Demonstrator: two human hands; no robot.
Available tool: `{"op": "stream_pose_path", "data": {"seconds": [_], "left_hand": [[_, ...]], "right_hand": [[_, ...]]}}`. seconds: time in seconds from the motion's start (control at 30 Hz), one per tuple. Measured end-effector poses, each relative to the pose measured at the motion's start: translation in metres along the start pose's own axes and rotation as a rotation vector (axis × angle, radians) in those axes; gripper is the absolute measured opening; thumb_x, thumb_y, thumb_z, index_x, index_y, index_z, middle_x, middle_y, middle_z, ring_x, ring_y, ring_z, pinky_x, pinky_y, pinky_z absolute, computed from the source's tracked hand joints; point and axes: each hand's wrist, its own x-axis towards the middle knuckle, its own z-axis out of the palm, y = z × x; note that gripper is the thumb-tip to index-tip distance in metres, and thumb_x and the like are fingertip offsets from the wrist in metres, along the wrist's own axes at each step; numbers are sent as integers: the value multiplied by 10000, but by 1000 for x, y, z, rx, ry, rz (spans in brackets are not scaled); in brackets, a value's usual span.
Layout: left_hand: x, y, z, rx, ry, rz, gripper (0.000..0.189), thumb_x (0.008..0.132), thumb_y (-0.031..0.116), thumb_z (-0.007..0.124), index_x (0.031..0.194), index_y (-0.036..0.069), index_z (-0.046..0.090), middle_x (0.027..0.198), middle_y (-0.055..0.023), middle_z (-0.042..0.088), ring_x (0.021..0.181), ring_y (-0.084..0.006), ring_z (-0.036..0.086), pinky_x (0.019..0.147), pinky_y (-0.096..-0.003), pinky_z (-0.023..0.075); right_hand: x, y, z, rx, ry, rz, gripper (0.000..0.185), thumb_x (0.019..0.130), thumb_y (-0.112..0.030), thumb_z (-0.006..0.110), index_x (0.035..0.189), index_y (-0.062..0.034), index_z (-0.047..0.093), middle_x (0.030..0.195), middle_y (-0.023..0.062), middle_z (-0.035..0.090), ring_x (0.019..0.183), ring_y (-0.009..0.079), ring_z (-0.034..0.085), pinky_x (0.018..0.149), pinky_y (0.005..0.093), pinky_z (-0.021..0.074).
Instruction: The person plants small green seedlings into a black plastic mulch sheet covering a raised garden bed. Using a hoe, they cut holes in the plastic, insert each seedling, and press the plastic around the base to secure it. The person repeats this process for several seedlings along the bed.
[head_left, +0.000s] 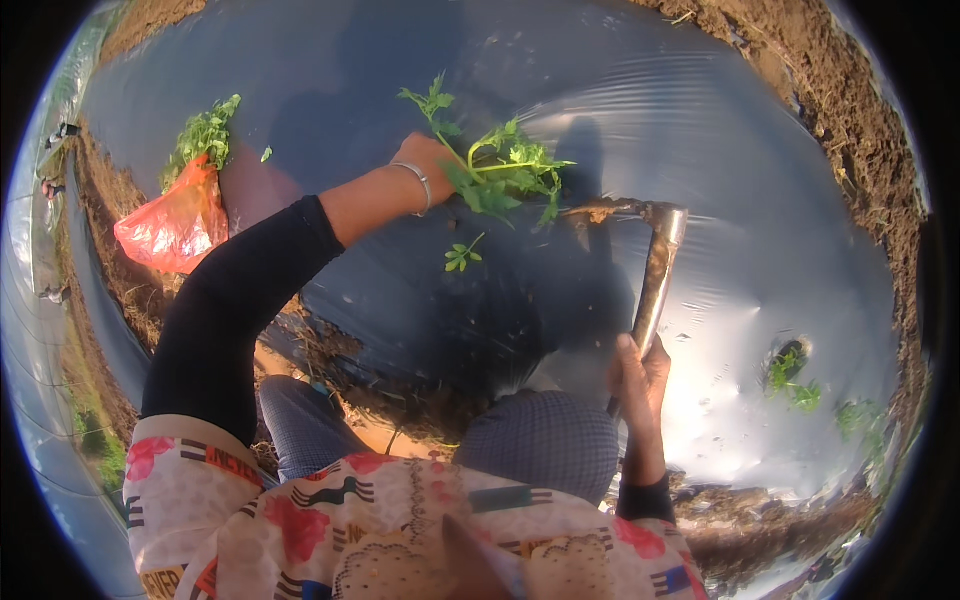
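Observation:
My left hand (431, 165), with a silvery bangle at the wrist, is closed around the stems of a leafy green seedling (517, 165) over the dark plastic mulch film (360, 82). My right hand (641, 375) grips the metal handle of a short hand hoe (658, 262). The hoe's soil-caked blade points left, its tip close to the seedling's leaves. A loose leaf sprig (463, 256) lies on the film below my left hand. Whether the blade touches the film, I cannot tell.
A red plastic bag (176, 225) with a bunch of seedlings (206, 135) rests at the left. On the right, a seedling (787, 371) grows from a hole in the film, another (859, 416) beyond it. Bare soil (847, 112) borders the bed. Several distant figures or objects are at far left.

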Motion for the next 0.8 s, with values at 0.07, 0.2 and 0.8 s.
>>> {"op": "stream_pose_path", "data": {"seconds": [0.07, 0.2, 0.8], "left_hand": [[0, 6, 8, 1, -1, 14, 154, 781, 155, 536, 840, 123, 676, 842, -65, 666, 821, -243, 636, 648, -364, 482], [4, 18, 21, -111, 3, -10, 168, 772, 192, 557, 830, 81, 670, 834, -103, 658, 825, -259, 631, 653, -382, 493], [13, 11, 22, -225, -29, -26, 215, 754, 219, 581, 891, 75, 664, 907, -118, 656, 862, -266, 634, 713, -387, 487]], "right_hand": [[3, 0, -1, 16, 8, -3, 277, 868, -277, 605, 838, -42, 461, 505, -49, 406, 382, 15, 354, 347, 166, 281], [7, 0, 1, -9, -4, -16, 241, 912, -247, 527, 763, -104, 405, 502, -58, 359, 381, 13, 317, 333, 171, 249], [43, -16, 46, -510, -65, -134, 317, 844, -301, 633, 797, -10, 515, 578, 7, 467, 544, 73, 407, 497, 243, 368]]}}
